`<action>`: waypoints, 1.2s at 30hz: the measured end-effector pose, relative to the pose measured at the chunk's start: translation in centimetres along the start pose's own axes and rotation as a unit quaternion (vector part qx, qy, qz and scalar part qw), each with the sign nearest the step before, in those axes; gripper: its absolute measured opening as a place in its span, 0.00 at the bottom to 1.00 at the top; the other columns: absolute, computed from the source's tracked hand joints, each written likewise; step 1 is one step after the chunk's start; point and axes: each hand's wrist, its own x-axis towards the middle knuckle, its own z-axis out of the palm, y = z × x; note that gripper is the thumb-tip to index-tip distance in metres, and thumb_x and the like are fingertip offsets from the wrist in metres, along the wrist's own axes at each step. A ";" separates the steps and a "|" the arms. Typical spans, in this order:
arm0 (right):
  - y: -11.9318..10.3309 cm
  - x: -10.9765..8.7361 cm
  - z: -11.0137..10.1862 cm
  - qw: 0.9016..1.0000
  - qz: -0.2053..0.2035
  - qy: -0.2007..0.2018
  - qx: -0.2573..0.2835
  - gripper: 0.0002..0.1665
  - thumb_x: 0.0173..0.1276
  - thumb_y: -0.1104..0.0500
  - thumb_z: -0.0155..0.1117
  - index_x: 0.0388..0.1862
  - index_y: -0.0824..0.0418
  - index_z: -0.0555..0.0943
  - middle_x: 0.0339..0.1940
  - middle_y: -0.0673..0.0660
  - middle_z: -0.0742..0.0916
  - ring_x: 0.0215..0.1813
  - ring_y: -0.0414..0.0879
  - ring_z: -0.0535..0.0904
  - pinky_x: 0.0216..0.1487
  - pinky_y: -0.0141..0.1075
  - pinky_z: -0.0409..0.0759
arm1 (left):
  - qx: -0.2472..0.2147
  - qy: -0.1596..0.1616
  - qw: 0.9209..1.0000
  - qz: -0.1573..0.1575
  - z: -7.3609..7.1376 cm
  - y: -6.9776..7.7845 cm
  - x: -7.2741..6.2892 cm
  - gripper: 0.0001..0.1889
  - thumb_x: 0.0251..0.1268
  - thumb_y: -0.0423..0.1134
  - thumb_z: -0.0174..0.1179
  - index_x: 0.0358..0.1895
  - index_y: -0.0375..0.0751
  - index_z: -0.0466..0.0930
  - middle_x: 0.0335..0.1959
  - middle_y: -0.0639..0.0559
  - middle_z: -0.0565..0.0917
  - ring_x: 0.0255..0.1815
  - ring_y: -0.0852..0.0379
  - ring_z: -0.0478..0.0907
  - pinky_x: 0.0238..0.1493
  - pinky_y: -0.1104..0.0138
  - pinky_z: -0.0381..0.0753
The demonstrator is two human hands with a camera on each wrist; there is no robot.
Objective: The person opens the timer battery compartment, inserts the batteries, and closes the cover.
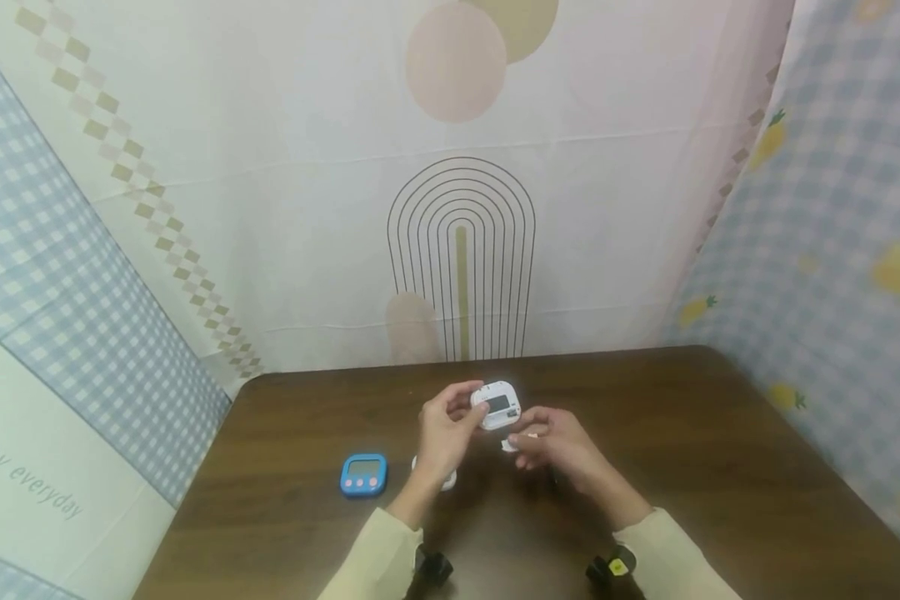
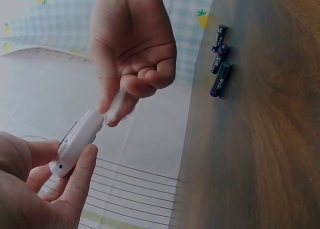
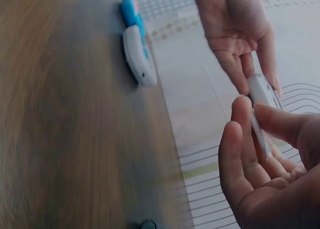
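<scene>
My left hand (image 1: 447,427) grips a white digital timer (image 1: 507,392) by its side edges, with the back turned toward the head camera. That back carries a dark rectangular patch and an uncovered recess along its lower edge. Just to the right, my right hand (image 1: 566,448) pinches a small white cover (image 1: 506,446) between thumb and fingers. In the right wrist view the cover (image 3: 260,134) appears as a thin strip, close below the timer (image 3: 260,89). The left wrist view shows the cover blurred beside the timer's end (image 2: 82,139).
On the brown table (image 1: 285,542) lies a blue timer (image 1: 363,477) with pink buttons. Beside it, another white timer (image 1: 450,481) is partly hidden behind my left wrist. Several dark batteries, including one nearest the camera (image 2: 221,80), lie on the right. A patterned cloth (image 1: 330,250) hangs behind.
</scene>
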 end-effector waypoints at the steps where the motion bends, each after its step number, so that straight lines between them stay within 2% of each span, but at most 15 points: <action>1: 0.0 0.0 -0.1 1.000 -0.005 -0.004 -0.012 0.19 0.70 0.62 0.74 0.52 0.74 0.81 0.35 0.63 0.91 0.30 0.49 0.86 0.36 0.43 0.92 | -0.001 -0.001 1.000 -0.002 0.0 0.0 0.0 0.17 0.66 0.26 0.70 0.58 0.35 0.86 0.46 0.35 0.90 0.40 0.49 0.89 0.39 0.55 0.93; 7: 0.2 -0.1 -0.4 0.997 -0.026 -0.046 -0.064 0.08 0.71 0.67 0.69 0.45 0.72 0.86 0.37 0.66 0.90 0.33 0.52 0.88 0.39 0.46 0.93 | 0.001 -0.003 1.000 -0.005 -0.1 0.2 0.1 0.18 0.66 0.26 0.70 0.58 0.34 0.86 0.47 0.35 0.90 0.40 0.49 0.90 0.44 0.44 0.91; 11: 0.6 -0.1 -0.4 0.994 -0.031 -0.085 -0.064 0.10 0.70 0.73 0.64 0.47 0.76 0.85 0.39 0.65 0.90 0.36 0.55 0.90 0.42 0.47 0.93 | 0.004 -0.002 1.000 -0.007 -0.2 0.3 0.1 0.18 0.66 0.26 0.70 0.58 0.34 0.86 0.47 0.35 0.90 0.42 0.48 0.90 0.44 0.43 0.91; 14: 0.8 0.0 -0.3 0.992 -0.031 -0.099 -0.070 0.12 0.68 0.75 0.63 0.49 0.78 0.84 0.39 0.64 0.90 0.36 0.54 0.89 0.41 0.45 0.93 | 0.004 -0.001 1.000 -0.009 -0.3 0.4 0.1 0.17 0.66 0.27 0.70 0.58 0.35 0.86 0.48 0.35 0.90 0.42 0.48 0.90 0.43 0.46 0.92; 21: 1.3 0.3 0.0 0.986 -0.056 -0.079 -0.139 0.12 0.65 0.72 0.70 0.46 0.74 0.85 0.30 0.60 0.89 0.29 0.50 0.86 0.30 0.41 0.89 | 0.004 -0.004 1.000 -0.012 -0.2 0.5 0.1 0.17 0.65 0.27 0.70 0.57 0.36 0.87 0.48 0.35 0.90 0.42 0.48 0.90 0.44 0.45 0.92; 25: 1.6 0.6 0.2 0.979 -0.072 -0.075 -0.174 0.08 0.65 0.73 0.68 0.43 0.73 0.87 0.30 0.58 0.90 0.28 0.49 0.86 0.29 0.40 0.89 | 0.002 -0.006 1.000 -0.014 -0.2 0.6 0.2 0.18 0.66 0.27 0.70 0.58 0.36 0.86 0.48 0.36 0.90 0.41 0.49 0.90 0.44 0.47 0.92; 30: 2.0 0.6 0.5 0.973 -0.070 -0.073 -0.210 0.10 0.63 0.74 0.68 0.43 0.72 0.88 0.26 0.56 0.88 0.25 0.47 0.83 0.25 0.37 0.86 | 0.003 -0.007 1.000 -0.013 -0.3 0.6 0.2 0.18 0.66 0.27 0.70 0.59 0.35 0.86 0.48 0.36 0.90 0.41 0.49 0.90 0.43 0.48 0.93; 33: 2.2 0.5 0.7 0.967 -0.064 -0.056 -0.242 0.11 0.60 0.75 0.70 0.42 0.70 0.89 0.25 0.54 0.86 0.25 0.45 0.81 0.24 0.36 0.83 | 0.002 -0.009 1.000 -0.014 -0.4 0.6 0.2 0.18 0.66 0.27 0.70 0.59 0.34 0.85 0.49 0.36 0.90 0.42 0.49 0.90 0.45 0.44 0.92; 36: 2.3 0.4 0.9 0.956 -0.071 -0.034 -0.283 0.10 0.58 0.74 0.74 0.38 0.68 0.89 0.27 0.53 0.87 0.27 0.44 0.80 0.27 0.35 0.82 | 0.003 -0.010 1.000 -0.017 -0.4 0.7 0.1 0.18 0.67 0.27 0.70 0.59 0.35 0.86 0.49 0.36 0.90 0.42 0.49 0.90 0.46 0.42 0.91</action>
